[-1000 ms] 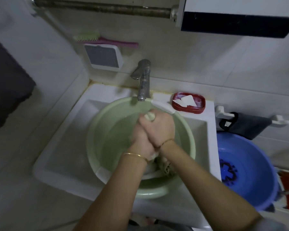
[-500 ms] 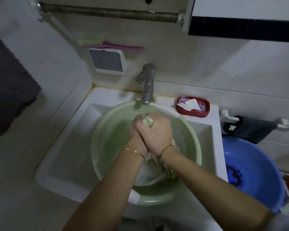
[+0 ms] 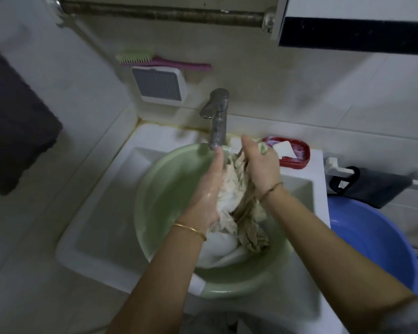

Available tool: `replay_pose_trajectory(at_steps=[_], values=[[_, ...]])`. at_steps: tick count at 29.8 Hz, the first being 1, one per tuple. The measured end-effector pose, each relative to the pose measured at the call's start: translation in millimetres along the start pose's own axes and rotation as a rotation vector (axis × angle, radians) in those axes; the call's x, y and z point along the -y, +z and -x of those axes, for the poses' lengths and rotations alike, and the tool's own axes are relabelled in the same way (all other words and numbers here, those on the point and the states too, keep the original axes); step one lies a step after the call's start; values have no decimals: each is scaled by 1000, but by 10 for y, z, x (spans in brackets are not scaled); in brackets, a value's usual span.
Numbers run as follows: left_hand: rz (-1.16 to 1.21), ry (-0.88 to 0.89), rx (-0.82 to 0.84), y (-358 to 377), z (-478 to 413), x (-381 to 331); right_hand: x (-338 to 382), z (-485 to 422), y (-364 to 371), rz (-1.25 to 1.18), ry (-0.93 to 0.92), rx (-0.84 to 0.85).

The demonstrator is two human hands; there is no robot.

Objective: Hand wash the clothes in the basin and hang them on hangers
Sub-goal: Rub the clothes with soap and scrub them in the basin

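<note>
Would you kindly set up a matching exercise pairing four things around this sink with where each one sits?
Things:
1. green basin
2. soap dish
3. scrub brush
4. blue tub

Places:
A. on top of the wall-mounted white box
B. on the sink's back right corner
C. beside the sink, to its right
D. inside the sink, under the tap

Pairs: 1-D, 2-B, 3-A, 4-C

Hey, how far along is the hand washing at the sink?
Done: garment wet, in the green basin. In hand: left hand and right hand rub it between them under the tap. Left: wringing and hanging; no hangers visible.
</note>
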State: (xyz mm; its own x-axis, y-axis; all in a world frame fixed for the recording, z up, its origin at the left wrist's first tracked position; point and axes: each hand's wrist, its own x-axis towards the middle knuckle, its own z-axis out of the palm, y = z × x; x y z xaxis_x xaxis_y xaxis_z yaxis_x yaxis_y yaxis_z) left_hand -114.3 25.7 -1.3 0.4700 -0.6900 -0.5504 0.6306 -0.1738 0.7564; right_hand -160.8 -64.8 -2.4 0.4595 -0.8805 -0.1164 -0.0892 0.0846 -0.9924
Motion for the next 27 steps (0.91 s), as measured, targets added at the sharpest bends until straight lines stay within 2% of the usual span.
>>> replay_pose_trajectory(at_steps=[2,3,5,7,9,14,19,22,25,27], values=[[-51,67,143,-170,-44,-48,-50,-34,-91,-86,38,143],[-82,97,163,-218,-50,-61,-54,-26,-123,-142,43,203],[-140,172,128,-211,-5,-107,-24,-8,-178,-281,46,278],[-150,246,10,-191,11,-156,-12,-13,-266,-354,28,334],[-140,332,-67,-178,31,-241,-66,-25,-352,-291,26,426],[-126,543,-273,-140,105,-452,-176,-75,-514,49,-42,639],[-106,628,-327,-160,187,-653,-256,-135,-570,341,-17,848],[-148,658,-339,-150,235,-755,-229,-119,-563,456,-28,876],[-216,704,-357,-106,320,-820,-206,-159,-551,558,-156,830],[-261,718,-393,-112,359,-852,-240,-186,-611,460,-142,908]])
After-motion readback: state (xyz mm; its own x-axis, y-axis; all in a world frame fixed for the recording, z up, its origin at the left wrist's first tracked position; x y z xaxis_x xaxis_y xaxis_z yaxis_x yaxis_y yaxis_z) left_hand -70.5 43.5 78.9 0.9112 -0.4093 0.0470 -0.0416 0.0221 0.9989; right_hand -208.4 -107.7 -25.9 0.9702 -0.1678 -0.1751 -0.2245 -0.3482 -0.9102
